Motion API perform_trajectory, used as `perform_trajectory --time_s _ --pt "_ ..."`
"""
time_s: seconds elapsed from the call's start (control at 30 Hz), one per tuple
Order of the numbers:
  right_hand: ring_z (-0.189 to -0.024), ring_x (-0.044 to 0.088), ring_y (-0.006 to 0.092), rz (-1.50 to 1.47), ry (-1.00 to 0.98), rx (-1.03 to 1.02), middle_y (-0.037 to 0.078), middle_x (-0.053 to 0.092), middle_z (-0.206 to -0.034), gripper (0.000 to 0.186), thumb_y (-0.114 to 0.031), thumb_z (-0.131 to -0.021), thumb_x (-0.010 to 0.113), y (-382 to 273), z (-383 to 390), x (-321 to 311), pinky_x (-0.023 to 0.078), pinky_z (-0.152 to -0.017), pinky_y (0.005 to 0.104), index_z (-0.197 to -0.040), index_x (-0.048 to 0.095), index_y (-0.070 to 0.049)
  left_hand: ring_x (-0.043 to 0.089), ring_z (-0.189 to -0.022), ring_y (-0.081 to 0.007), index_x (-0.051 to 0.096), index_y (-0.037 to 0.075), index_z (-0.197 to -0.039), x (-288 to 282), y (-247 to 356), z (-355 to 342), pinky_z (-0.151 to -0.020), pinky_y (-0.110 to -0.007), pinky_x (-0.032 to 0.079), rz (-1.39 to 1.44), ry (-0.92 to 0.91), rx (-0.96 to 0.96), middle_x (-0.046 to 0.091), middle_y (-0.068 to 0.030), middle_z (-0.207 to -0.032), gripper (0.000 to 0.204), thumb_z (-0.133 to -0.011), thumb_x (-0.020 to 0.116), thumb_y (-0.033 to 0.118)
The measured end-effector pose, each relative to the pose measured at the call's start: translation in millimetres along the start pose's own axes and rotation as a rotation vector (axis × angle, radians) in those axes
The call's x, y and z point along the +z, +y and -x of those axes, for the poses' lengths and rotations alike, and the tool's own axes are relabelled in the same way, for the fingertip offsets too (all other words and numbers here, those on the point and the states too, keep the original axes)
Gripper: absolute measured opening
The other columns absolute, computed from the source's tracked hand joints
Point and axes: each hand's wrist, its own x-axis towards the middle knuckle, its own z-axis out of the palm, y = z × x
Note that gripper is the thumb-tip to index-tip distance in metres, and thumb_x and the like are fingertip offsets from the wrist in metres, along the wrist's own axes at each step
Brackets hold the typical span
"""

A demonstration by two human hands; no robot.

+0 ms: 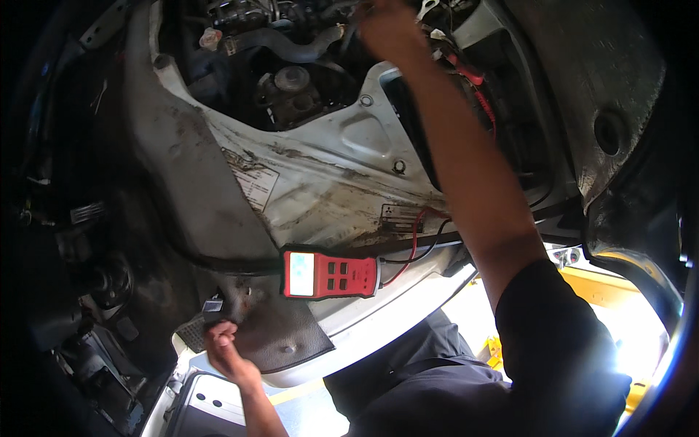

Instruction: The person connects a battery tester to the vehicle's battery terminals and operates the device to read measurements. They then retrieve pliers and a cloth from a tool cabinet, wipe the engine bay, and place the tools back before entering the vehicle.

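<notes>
My left hand [222, 342] curls tight on the car's dirty front edge [240, 306], near the red tester [331, 274]. My right hand [389, 29] reaches among engine wires [477, 91]; I cannot tell its grip.

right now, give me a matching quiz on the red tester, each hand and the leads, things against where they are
Things:
1. red tester
2. left hand
3. right hand
4. red and black leads

Places:
A. reaching deep into the engine bay, at the top
B. lying on the dirty white panel edge
C. gripping the panel's lower edge
D. running from the tester's right end

Pairs: 1-B, 2-C, 3-A, 4-D
</notes>
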Motion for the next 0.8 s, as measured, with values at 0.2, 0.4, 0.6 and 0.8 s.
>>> perform_trajectory --time_s 0.2,0.4,0.6,0.8 --pt "-0.112 0.064 0.0403 -0.119 -0.077 0.076 0.021 0.069 -0.117 0.034 -0.034 -0.096 0.059 -26.7 58.7 78.2 0.052 -0.096 0.0500 -0.113 0.065 -0.005 0.046 -0.074 -0.0180 0.056 0.001 -0.088 23.0 107.7 -130.3 -0.070 -0.033 0.038 -0.071 -0.095 0.423 0.050 -0.0065 -0.080 0.054 -0.106 0.038 0.048" --pt "-0.080 0.070 0.0425 -0.246 0.361 0.214 0.024 0.069 -0.088 0.029 -0.030 -0.093 0.065 3.0 31.4 16.9 0.055 -0.080 0.0564 -0.095 0.063 -0.001 0.061 -0.081 -0.0222 0.065 -0.002 -0.109 140.7 190.7 -253.0 -0.075 -0.035 0.046 -0.060 -0.324 0.650 0.065 -0.0118 -0.086 0.038 -0.101 0.062 0.035" --pt "-0.109 0.063 0.0377 0.234 0.462 -0.080 0.020 0.067 -0.120 0.058 -0.029 -0.093 0.063 107.9 -58.0 -3.2 0.050 -0.094 0.0480 -0.142 0.047 -0.003 0.063 -0.081 -0.0267 0.064 0.003 -0.106 186.0 121.7 -344.1 -0.075 -0.037 0.048 -0.109 -0.145 0.849 0.066 -0.0138 -0.088 0.022 -0.100 0.064 0.023" --pt "-0.100 0.067 0.0359 0.048 0.257 -0.020 0.014 0.071 -0.106 0.026 -0.032 -0.089 0.073 68.0 -29.8 7.6 0.052 -0.093 0.0455 -0.098 0.078 -0.008 0.062 -0.085 -0.0281 0.062 0.005 -0.109 177.0 105.8 -341.6 -0.078 -0.039 0.050 -0.278 -0.198 0.948 0.064 -0.0115 -0.098 0.020 -0.095 0.068 0.018"
